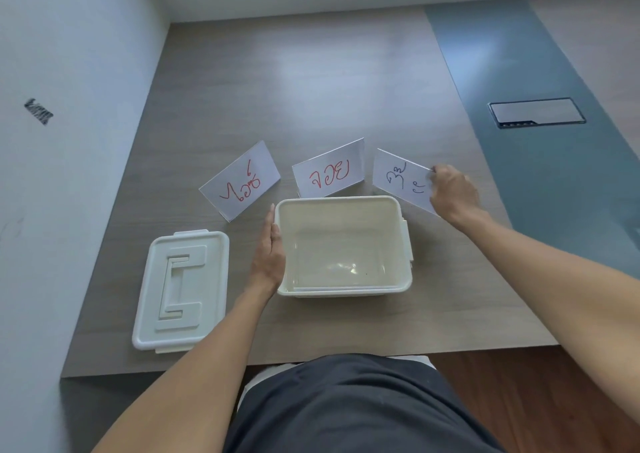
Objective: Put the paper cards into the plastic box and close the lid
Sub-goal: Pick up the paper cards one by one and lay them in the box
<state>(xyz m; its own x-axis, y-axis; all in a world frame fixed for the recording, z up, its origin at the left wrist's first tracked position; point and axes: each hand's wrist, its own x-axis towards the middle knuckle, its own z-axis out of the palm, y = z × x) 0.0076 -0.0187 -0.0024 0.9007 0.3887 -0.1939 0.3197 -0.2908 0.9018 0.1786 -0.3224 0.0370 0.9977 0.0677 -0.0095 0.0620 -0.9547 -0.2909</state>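
A: Item one?

B: Plastic box (344, 244), cream, lid off, nothing visible inside, centre of the table (311, 88). Left hand (268, 251) lies flat against its left wall, fingers straight and together — steadying, not clasping.

A: The cards?

B: Three paper cards, standing propped beyond the box. Left card (239, 180) and middle card (329, 168), red lettering, untouched. Right card (403, 180), blue lettering, its right edge pinched in the right hand (452, 191), fingers closed on it.

A: Handling?

B: Likely very light and thin, glossy as if sleeved in plastic, so probably slippery and flexible. Best taken by an edge, as the right hand has it, and laid flat in the box.

A: Lid?

B: Lid (181, 291), matching cream, top side up, flat on the table left of the box, apart from it. Probably rigid and light — grip by its long rims, press at the latch tabs.
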